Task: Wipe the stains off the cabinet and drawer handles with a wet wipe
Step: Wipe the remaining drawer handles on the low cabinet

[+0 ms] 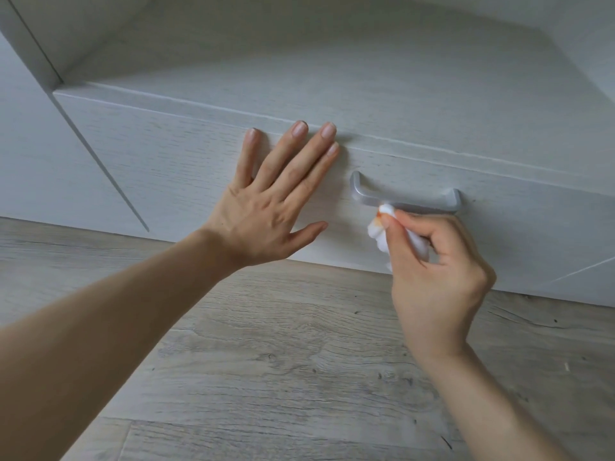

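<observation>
Two bare hands, one drawer, one handle, one wipe. The left hand [266, 207] lies flat and spread against the white drawer front [166, 168], all fingers splayed, gripping nothing, just left of the handle [404, 194]. The right hand [436, 271] is curled around a bunched white wet wipe [382, 229], pinching it between thumb and fingertips; the wipe's top presses against the underside of the handle near its left-of-middle stretch. An orange-brown smear shows on the wipe beside the thumb tip. The handle is a single squared bar of dull silver metal with two short bent legs meeting the drawer. The drawer front has a pale, faintly grained wood-look finish, and a recessed shelf sits above it. Below runs a grey, weathered plank-pattern floor [283, 361], with knots and dark flecks
</observation>
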Action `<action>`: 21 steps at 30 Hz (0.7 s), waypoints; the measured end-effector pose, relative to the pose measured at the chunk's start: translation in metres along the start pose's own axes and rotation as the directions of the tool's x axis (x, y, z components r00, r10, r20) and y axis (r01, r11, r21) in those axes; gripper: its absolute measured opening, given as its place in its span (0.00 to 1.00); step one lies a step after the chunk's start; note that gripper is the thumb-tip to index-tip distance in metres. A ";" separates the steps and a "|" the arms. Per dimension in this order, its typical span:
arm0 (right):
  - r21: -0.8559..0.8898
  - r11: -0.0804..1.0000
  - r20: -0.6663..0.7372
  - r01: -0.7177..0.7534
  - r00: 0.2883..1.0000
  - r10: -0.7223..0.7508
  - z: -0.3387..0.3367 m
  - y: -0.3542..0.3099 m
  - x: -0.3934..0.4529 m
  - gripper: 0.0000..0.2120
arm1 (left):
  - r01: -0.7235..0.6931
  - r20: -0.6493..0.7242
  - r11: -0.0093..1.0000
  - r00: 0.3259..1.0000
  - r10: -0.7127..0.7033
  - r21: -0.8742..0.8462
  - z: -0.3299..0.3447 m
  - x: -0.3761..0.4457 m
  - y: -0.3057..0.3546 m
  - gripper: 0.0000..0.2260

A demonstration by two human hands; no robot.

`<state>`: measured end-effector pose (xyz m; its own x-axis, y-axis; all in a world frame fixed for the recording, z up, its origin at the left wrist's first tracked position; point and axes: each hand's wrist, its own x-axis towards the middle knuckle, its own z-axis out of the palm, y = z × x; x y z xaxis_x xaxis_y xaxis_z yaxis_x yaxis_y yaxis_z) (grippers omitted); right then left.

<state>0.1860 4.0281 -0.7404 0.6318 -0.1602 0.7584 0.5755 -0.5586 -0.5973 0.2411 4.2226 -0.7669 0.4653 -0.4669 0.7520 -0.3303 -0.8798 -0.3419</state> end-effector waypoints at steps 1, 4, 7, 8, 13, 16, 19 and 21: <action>-0.014 1.000 0.004 0.018 1.000 -0.018 0.000 -0.001 0.000 0.05 | -0.002 0.002 1.000 1.000 0.002 -0.001 0.000 0.000 0.000 0.37; -0.049 0.995 0.051 0.085 0.995 -0.083 0.009 -0.008 0.001 0.05 | 0.005 -0.006 1.000 1.000 -0.005 0.004 0.001 0.002 0.002 0.38; -0.038 0.997 0.055 0.060 0.997 -0.058 0.014 -0.009 0.003 0.05 | 0.000 -0.007 1.000 1.000 0.000 0.011 0.001 0.001 0.001 0.37; -0.040 0.998 0.050 0.044 0.998 -0.042 0.013 -0.007 0.002 0.05 | -0.005 -0.004 1.000 1.000 0.005 0.014 0.000 0.001 0.000 0.37; 0.021 0.919 -0.013 -0.393 0.919 0.394 -0.013 0.015 -0.001 0.04 | -0.012 0.031 1.000 0.999 0.011 0.017 -0.004 0.000 -0.003 0.36; 0.117 0.875 -0.283 -0.469 0.829 0.482 -0.039 0.029 0.015 0.04 | -0.007 0.037 1.000 0.999 0.006 0.022 -0.004 0.001 -0.001 0.37; 0.119 0.886 -0.319 -0.448 0.828 0.461 -0.049 0.025 0.026 0.03 | -0.010 0.036 1.000 0.999 0.009 0.028 -0.001 0.001 0.001 0.37; 0.136 0.898 -0.271 -0.419 0.856 0.441 -0.047 0.019 0.023 0.06 | -0.007 0.036 0.999 0.999 0.006 0.034 -0.001 0.001 0.001 0.37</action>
<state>0.1870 3.9757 -0.7219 0.6538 -0.6036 0.4564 0.3223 -0.3235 -0.8896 0.2403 4.2215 -0.7661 0.4922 -0.4751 0.7294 -0.3055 -0.8789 -0.3663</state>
